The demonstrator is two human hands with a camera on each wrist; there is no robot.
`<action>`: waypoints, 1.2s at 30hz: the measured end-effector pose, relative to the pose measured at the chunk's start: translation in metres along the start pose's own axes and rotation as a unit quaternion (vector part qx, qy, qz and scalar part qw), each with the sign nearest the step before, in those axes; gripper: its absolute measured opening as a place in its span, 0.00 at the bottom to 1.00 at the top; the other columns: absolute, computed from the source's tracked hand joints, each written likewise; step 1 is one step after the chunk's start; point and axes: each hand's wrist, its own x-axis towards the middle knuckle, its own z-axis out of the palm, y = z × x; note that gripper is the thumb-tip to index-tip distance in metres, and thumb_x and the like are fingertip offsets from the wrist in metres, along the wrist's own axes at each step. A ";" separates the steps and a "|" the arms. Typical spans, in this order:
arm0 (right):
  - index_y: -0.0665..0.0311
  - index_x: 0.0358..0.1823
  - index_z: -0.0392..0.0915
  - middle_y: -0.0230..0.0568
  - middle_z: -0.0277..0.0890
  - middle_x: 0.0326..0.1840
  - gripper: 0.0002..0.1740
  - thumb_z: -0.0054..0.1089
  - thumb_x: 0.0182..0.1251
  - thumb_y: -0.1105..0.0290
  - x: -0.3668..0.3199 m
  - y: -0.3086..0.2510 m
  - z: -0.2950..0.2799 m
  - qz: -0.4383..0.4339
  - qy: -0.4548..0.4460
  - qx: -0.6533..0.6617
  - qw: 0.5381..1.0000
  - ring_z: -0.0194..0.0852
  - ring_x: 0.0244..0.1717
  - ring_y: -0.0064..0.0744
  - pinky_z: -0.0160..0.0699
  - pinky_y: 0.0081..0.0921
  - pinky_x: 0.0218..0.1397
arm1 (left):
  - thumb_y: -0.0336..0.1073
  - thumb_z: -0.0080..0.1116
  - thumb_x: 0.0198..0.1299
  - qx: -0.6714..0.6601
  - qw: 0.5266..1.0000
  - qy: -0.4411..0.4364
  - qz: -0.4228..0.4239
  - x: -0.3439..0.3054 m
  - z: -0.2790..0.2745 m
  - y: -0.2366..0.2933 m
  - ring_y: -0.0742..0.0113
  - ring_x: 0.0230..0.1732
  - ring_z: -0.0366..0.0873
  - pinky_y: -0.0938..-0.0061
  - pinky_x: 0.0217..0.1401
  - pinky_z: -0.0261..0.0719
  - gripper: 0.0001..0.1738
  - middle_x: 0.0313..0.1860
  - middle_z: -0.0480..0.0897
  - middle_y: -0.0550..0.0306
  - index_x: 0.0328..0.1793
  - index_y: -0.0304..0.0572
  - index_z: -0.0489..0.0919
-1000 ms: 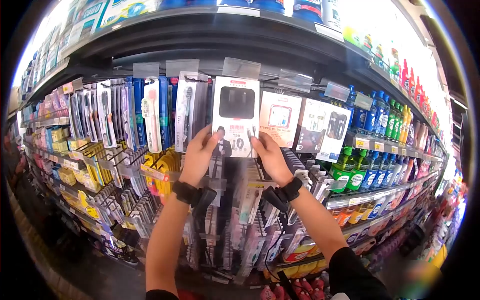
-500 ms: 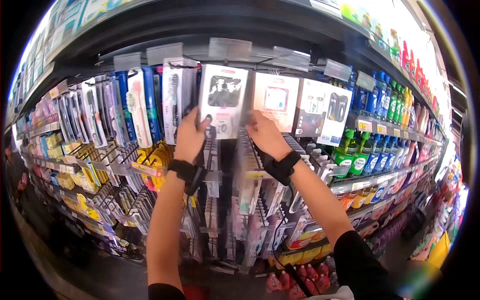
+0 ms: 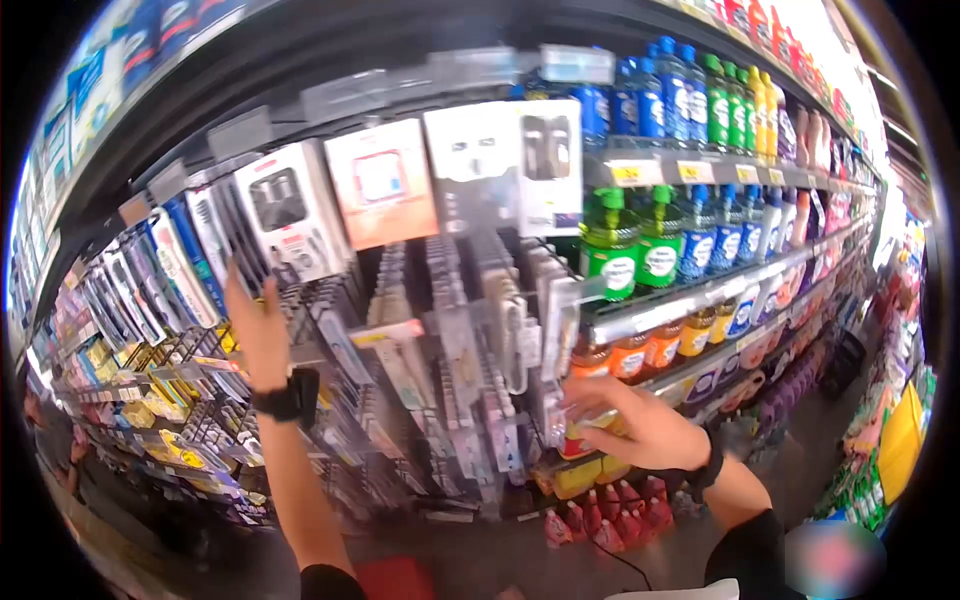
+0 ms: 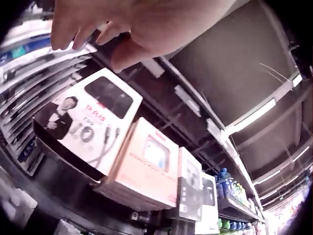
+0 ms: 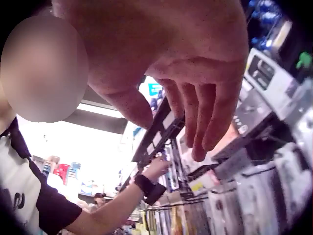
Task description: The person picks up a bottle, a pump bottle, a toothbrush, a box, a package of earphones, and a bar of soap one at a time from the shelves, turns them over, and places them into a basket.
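The left hand [image 3: 260, 335] is raised with straight fingers just below and left of a white boxed package [image 3: 290, 212] on the hanging rack. In the left wrist view that hand [image 4: 137, 22] holds nothing, above the same white box [image 4: 93, 117], which shows a dark window and a cable picture. The right hand [image 3: 645, 425] hangs in front of the lower racks, its fingers loosely bent around nothing. Fingers apart and empty, the right hand [image 5: 171, 58] fills the top of the right wrist view. A pinkish box [image 3: 382, 185] hangs beside the white one.
Hanging toothbrushes [image 3: 180, 265] stand left of the boxes. A grey box [image 3: 472, 165] and another white box [image 3: 550, 168] hang to the right. Green bottles [image 3: 610, 250] and blue bottles [image 3: 697, 245] fill side shelves. Below lie pink-red packs [image 3: 610, 515]. A cable crosses near the floor.
The head view has turned right, so the boxes appear further left. Both hands have come away from the white box; the right hand has moved right and down.
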 end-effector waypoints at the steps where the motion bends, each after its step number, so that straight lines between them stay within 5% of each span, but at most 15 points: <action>1: 0.65 0.59 0.59 0.41 0.73 0.46 0.25 0.54 0.61 0.73 -0.030 0.016 -0.008 0.043 -0.011 0.032 0.999 0.75 0.45 0.33 0.75 0.26 0.45 | 0.37 0.50 0.62 -0.039 0.999 0.010 -0.029 -0.015 -0.011 0.024 0.55 0.66 0.59 0.67 0.67 0.55 0.29 0.65 0.62 0.41 0.66 0.33 0.58; 6: 0.68 0.55 0.64 0.41 0.74 0.46 0.19 0.51 0.63 0.75 -0.184 0.057 -0.040 0.237 0.010 0.090 0.967 0.74 0.44 0.30 0.72 0.25 0.47 | 0.34 0.45 0.64 -0.190 0.977 -0.029 -0.094 -0.141 -0.038 0.209 0.61 0.64 0.61 0.68 0.65 0.57 0.23 0.64 0.64 0.52 0.64 0.35 0.62; 9: 0.68 0.53 0.66 0.46 0.74 0.44 0.17 0.50 0.64 0.69 -0.278 0.068 -0.050 0.262 0.099 0.089 0.956 0.75 0.44 0.33 0.73 0.26 0.46 | 0.33 0.46 0.62 -0.211 0.947 -0.244 -0.011 -0.228 -0.019 0.309 0.56 0.63 0.61 0.64 0.66 0.54 0.20 0.61 0.67 0.48 0.60 0.34 0.66; 13: 0.66 0.50 0.68 0.47 0.74 0.43 0.16 0.45 0.67 0.64 -0.387 0.049 -0.075 0.337 0.167 0.008 0.927 0.73 0.43 0.42 0.71 0.31 0.46 | 0.30 0.51 0.57 -0.397 0.795 -0.458 0.007 -0.334 0.036 0.437 0.46 0.61 0.62 0.60 0.64 0.56 0.21 0.57 0.68 0.41 0.57 0.33 0.67; 14: 0.63 0.53 0.68 0.43 0.73 0.50 0.17 0.47 0.66 0.65 -0.408 0.040 -0.085 0.400 0.155 -0.003 0.903 0.74 0.46 0.37 0.73 0.29 0.49 | 0.31 0.51 0.57 -0.426 0.752 -0.503 0.009 -0.354 0.048 0.467 0.46 0.61 0.62 0.61 0.64 0.56 0.21 0.57 0.68 0.41 0.57 0.33 0.68; 18: 0.65 0.53 0.67 0.44 0.74 0.48 0.17 0.46 0.66 0.64 -0.478 0.023 -0.106 0.479 0.246 -0.007 0.843 0.74 0.47 0.36 0.72 0.29 0.49 | 0.32 0.51 0.58 -0.513 0.639 -0.569 0.073 -0.379 0.060 0.582 0.48 0.60 0.63 0.62 0.63 0.58 0.19 0.57 0.68 0.44 0.55 0.37 0.70; 26: 0.66 0.51 0.68 0.46 0.75 0.38 0.17 0.47 0.65 0.64 -0.560 0.043 -0.135 0.505 0.418 -0.021 0.755 0.75 0.40 0.41 0.72 0.30 0.44 | 0.31 0.51 0.57 -0.562 0.546 -0.607 0.130 -0.432 0.117 0.693 0.50 0.58 0.64 0.65 0.61 0.60 0.16 0.57 0.68 0.45 0.52 0.37 0.72; 30: 0.66 0.50 0.69 0.46 0.75 0.38 0.16 0.48 0.65 0.64 -0.589 0.076 -0.175 0.525 0.417 -0.046 0.740 0.75 0.39 0.40 0.73 0.29 0.43 | 0.31 0.51 0.57 -0.560 0.521 -0.635 0.103 -0.458 0.158 0.735 0.50 0.58 0.65 0.64 0.61 0.60 0.15 0.56 0.69 0.46 0.51 0.37 0.72; 36: 0.67 0.50 0.68 0.46 0.75 0.41 0.16 0.48 0.66 0.65 -0.624 0.147 -0.288 0.518 0.360 -0.137 0.764 0.76 0.42 0.35 0.72 0.27 0.46 | 0.32 0.51 0.58 -0.543 0.546 -0.635 0.055 -0.477 0.247 0.811 0.51 0.57 0.66 0.65 0.60 0.62 0.13 0.54 0.71 0.47 0.49 0.38 0.73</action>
